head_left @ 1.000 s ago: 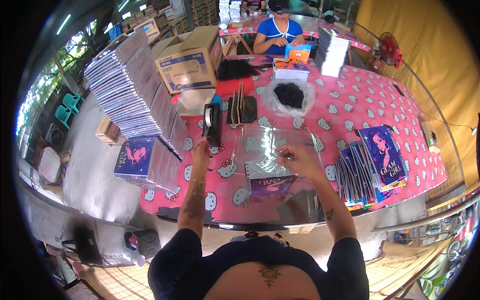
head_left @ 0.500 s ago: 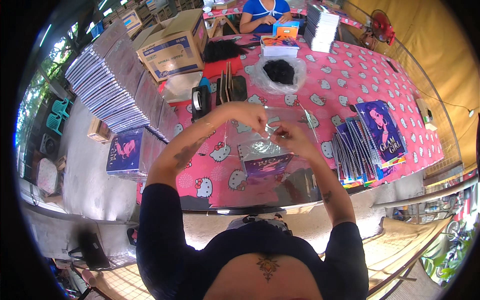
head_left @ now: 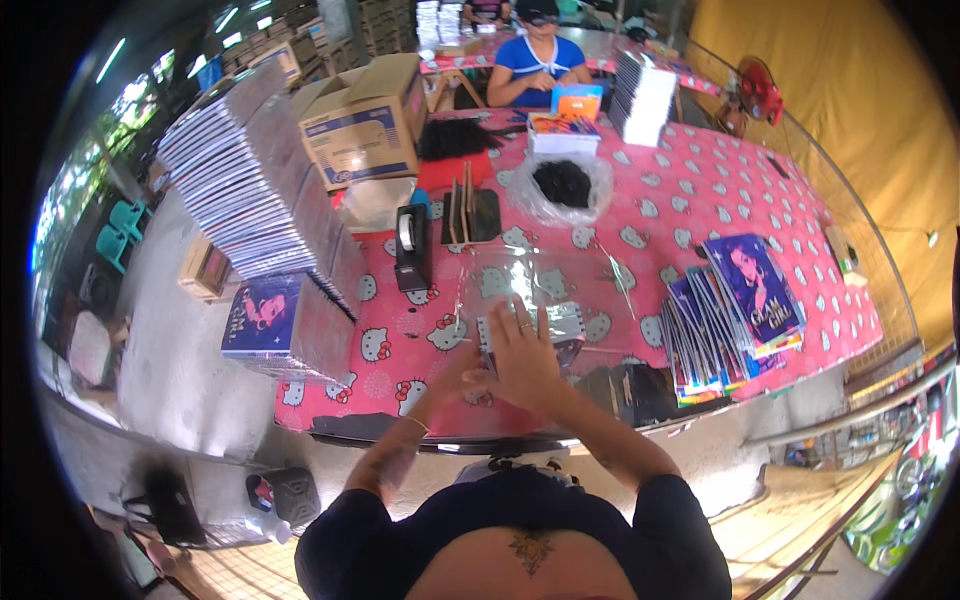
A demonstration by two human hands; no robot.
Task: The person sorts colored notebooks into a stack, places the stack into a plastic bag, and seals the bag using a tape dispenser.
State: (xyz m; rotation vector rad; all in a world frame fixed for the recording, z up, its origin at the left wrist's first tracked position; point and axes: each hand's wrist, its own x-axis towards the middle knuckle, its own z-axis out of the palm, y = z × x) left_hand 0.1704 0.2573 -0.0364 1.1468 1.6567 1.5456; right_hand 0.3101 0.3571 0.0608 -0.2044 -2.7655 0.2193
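A purple spiral notebook [head_left: 568,345] lies on the table in front of me, with a sheet of clear plastic film [head_left: 590,285] spread around and beyond it. My right hand [head_left: 525,360] is flat over the notebook and film, fingers stretched out, and covers much of the cover. Close beside its wrist, to the left, is my left hand [head_left: 452,385]. Motion smears its fingers, and I cannot make out anything in them. A black tape dispenser [head_left: 412,262] stands to the left beyond the film.
Tall stacks of wrapped notebooks [head_left: 245,190] rise at the left, by a cardboard box [head_left: 365,130]. Loose spiral notebooks [head_left: 710,325] lie fanned at the right. Farther off are a holder with upright slats [head_left: 468,215], a plastic bag with black contents [head_left: 562,185], and a seated person [head_left: 540,70].
Both hands have come down toward me from the film's middle. My right hand has flattened from a pinch onto the notebook, and my left has swung back beside it. The view has tilted up.
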